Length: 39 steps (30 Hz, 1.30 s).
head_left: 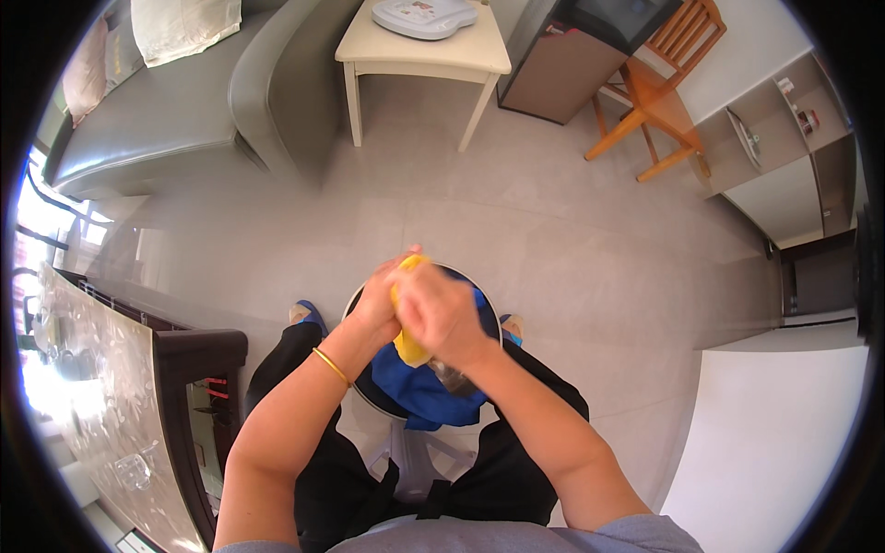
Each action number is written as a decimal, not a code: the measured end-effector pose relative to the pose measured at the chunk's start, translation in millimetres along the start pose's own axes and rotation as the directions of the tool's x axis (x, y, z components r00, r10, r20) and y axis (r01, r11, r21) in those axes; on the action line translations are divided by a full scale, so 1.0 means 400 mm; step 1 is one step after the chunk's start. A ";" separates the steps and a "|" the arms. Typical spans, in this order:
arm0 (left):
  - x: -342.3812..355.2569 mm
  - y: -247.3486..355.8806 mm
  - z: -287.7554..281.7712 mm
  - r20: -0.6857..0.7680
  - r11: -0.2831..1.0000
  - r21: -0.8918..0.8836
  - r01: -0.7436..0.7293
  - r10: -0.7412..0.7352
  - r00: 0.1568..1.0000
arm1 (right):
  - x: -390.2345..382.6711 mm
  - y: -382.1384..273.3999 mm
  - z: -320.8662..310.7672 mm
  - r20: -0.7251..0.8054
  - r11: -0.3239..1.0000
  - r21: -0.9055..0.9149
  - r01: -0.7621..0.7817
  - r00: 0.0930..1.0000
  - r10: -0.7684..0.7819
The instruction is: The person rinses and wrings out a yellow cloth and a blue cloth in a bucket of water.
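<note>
While the blurred right hand (438,313) has its fingers (420,300) curled around a crumpled, soft-looking yellow piece of material (413,352), the left hand (371,304), with a slim gold-coloured bangle (330,365) at the wrist, meets it from the other side, its grip too hidden to tell. Beneath the yellow piece lies a rumpled blue cloth (410,392) on a round, dark, pale-rimmed support (460,274), with blue-trimmed footwear (313,318) on the grey floor (572,249) at either side.
</note>
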<state>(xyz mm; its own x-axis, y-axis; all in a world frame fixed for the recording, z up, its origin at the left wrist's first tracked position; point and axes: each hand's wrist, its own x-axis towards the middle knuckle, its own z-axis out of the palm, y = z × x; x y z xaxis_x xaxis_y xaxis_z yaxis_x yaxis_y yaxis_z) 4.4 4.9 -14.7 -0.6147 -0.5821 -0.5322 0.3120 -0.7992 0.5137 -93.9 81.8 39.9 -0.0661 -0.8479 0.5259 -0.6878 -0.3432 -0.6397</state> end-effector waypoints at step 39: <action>-0.051 0.026 0.062 0.242 0.988 0.128 0.082 -0.111 0.964 | 0.038 0.055 -0.061 -0.235 0.958 0.093 -0.270 0.929 0.284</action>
<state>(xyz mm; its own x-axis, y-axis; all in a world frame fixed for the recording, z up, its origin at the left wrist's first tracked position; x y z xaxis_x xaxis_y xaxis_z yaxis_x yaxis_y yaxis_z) 2.3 12.3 18.1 -0.8022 -0.4363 -0.4076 0.1653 -0.8183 0.5505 -127.7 71.1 47.4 -0.4271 -0.7906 0.4387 -0.5740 -0.1379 -0.8072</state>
